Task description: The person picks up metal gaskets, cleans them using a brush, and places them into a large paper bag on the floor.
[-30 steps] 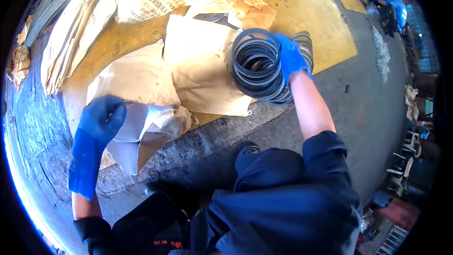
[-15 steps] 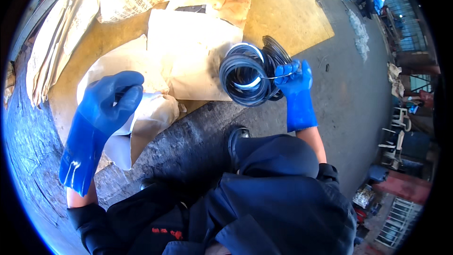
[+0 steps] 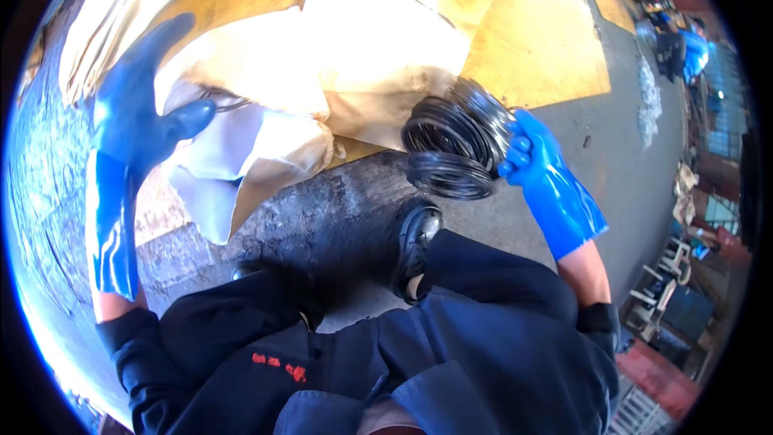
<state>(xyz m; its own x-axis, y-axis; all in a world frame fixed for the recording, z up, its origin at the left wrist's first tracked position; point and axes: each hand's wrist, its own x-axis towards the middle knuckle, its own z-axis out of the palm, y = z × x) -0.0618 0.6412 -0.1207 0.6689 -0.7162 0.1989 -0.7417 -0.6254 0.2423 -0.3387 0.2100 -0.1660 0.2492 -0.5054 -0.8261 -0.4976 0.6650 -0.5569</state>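
Note:
My right hand (image 3: 531, 149), in a blue rubber glove, is closed at the right side of a bundle of thin black rings (image 3: 451, 149). The rings hang bunched together in several clusters, above the dark floor and beside the paper. What exactly the fingers grip on the bundle is hidden. To the left, my gloved left hand (image 3: 141, 105) has its thumb and fingers spread, with nothing in it. It hovers by the mouth of a crumpled white-and-brown paper sack (image 3: 266, 153). A few dark curved strands (image 3: 229, 103) show at that mouth, too blurred to name.
Brown paper sacks (image 3: 386, 32) lie over a yellowish sheet (image 3: 547, 48) ahead of me. More folded sacks (image 3: 113, 24) stand at far left. My black shoe (image 3: 419, 234) is close below the rings. A person in blue (image 3: 692, 52) is far off at right.
My left hand has opened from a curled shape and moved up and left. My right hand has come against the bundle, whose rings now hang in a different bunch. The whole view has shifted.

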